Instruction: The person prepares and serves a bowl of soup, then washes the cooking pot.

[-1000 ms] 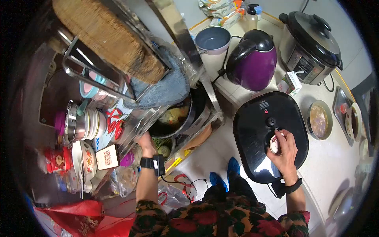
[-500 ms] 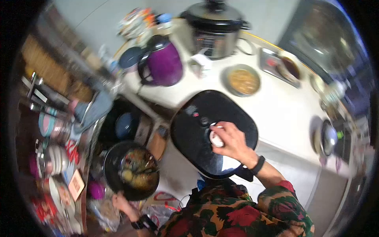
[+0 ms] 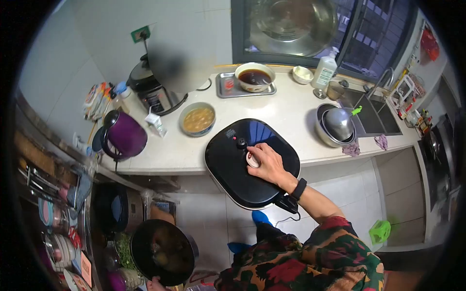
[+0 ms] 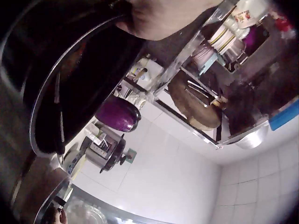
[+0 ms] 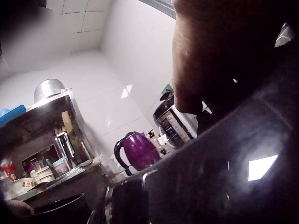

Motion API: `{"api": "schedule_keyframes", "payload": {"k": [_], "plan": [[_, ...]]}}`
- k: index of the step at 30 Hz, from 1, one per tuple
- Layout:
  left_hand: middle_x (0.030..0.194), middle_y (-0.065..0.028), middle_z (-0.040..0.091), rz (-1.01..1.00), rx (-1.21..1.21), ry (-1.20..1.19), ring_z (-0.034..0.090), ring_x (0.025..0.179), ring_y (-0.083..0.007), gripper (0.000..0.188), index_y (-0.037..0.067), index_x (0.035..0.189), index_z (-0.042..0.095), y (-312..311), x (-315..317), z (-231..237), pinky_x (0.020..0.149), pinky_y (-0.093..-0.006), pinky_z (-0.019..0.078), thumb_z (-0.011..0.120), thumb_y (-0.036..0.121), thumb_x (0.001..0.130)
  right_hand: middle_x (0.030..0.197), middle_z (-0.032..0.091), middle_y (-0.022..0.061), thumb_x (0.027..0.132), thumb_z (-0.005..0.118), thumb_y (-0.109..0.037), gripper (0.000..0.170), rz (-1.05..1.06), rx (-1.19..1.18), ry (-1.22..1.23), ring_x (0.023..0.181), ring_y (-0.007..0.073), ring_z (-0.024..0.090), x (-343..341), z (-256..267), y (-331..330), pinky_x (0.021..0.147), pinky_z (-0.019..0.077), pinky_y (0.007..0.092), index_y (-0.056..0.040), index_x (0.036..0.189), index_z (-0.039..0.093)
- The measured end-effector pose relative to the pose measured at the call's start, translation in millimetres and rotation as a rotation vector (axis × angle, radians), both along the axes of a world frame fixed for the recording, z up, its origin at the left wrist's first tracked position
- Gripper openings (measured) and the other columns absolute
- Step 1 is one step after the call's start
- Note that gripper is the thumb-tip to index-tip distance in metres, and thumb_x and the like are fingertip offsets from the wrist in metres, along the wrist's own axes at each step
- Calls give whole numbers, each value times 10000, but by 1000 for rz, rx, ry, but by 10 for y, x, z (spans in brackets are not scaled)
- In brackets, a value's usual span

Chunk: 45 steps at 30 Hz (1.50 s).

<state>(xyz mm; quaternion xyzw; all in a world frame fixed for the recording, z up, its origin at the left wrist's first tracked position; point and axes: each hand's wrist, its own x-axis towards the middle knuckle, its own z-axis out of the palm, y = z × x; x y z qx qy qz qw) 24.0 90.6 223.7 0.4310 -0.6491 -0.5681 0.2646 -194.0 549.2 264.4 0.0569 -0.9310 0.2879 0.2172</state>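
In the head view my right hand point(image 3: 268, 165) pinches the small white knob cup point(image 3: 252, 160) on top of a large black lid point(image 3: 242, 184), held level at the counter's front edge. My left hand point(image 3: 156, 284) grips the near rim of a dark round pot point(image 3: 187, 242) with food in it, low at the left. The left wrist view shows that hand point(image 4: 163, 18) at the pot's rim point(image 4: 44, 88). A long thin utensil point(image 4: 59, 107) leans inside the pot. In the right wrist view my hand point(image 5: 210, 60) is dark above the lid point(image 5: 224, 163), fingertips hidden.
On the counter point(image 3: 286, 116) stand a purple kettle point(image 3: 127, 135), a pressure cooker point(image 3: 150, 92), a soup bowl point(image 3: 198, 119), a tray point(image 3: 225, 87) with a bowl of dark liquid point(image 3: 255, 77), and metal bowls point(image 3: 335, 126) beside the sink. A crowded shelf point(image 3: 58, 203) is at the left.
The left hand has drawn the pot out from the shelf toward the body. The head view has turned right, toward the counter and window. The right hand still holds the lid.
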Motion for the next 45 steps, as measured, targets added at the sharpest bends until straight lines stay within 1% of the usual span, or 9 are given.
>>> {"api": "schedule_keyframes", "payload": {"k": [4,6,7,21,28,34,36,40,45], "plan": [[793,-123,555,-2,10,-118,492,771,-214,167,-67,706,571,771,-194,538,711,-356,414,595,95,673,949,497,99,581,647,-203,465,-96,-38,30,880,274,524,-334,-128,249,725,454,360,-92,1022,549],[731,-81,509,-107,-4,-153,455,689,-186,131,-45,703,526,1035,-263,660,656,-329,387,535,78,746,957,493,105,579,651,-205,470,-79,-64,21,881,279,522,-513,-173,371,722,455,361,-92,1023,548],[562,-8,447,-75,-32,24,436,537,-137,124,53,547,404,723,-334,167,524,-247,372,524,65,577,961,490,108,575,656,-208,478,-80,-66,35,881,281,520,-598,-214,411,721,457,362,-93,1025,544],[537,62,387,-290,-148,-36,322,511,-35,219,75,504,399,1994,-976,633,474,-208,252,547,-37,621,1025,516,87,600,693,-280,474,4,301,240,960,304,465,-1105,-129,729,741,436,402,-112,1020,551],[538,33,439,-523,57,-34,383,480,-59,170,79,530,409,2246,-1139,737,479,-205,305,520,-27,604,1018,534,123,675,635,-177,306,-59,-9,59,989,290,479,387,-102,1211,840,401,374,-41,942,575],[688,-46,584,-747,354,28,528,554,-138,140,-25,719,569,2690,-1175,859,551,-232,427,475,-21,615,925,574,155,761,559,-226,289,-545,-480,-158,722,254,580,1250,-487,2511,637,484,335,-4,945,566],[684,-49,592,-844,412,-32,532,574,-128,92,3,677,572,2834,-1261,773,567,-219,424,505,-5,615,882,584,169,799,529,-258,340,-699,-1042,-188,627,216,589,1195,-406,2824,508,491,293,7,1012,515],[738,-84,606,-808,384,69,554,609,-168,206,-38,771,584,3443,-1262,854,594,-242,440,472,-17,600,718,579,175,831,450,-204,318,-534,-1497,-449,543,245,605,948,-399,3311,420,526,329,38,1037,429],[718,-68,605,-781,392,10,554,635,-152,201,-18,756,594,4062,-1330,855,634,-245,435,489,-25,585,782,552,125,849,490,-220,356,-331,-1451,-597,566,230,600,622,-388,3558,457,542,331,-45,1125,350]]}}
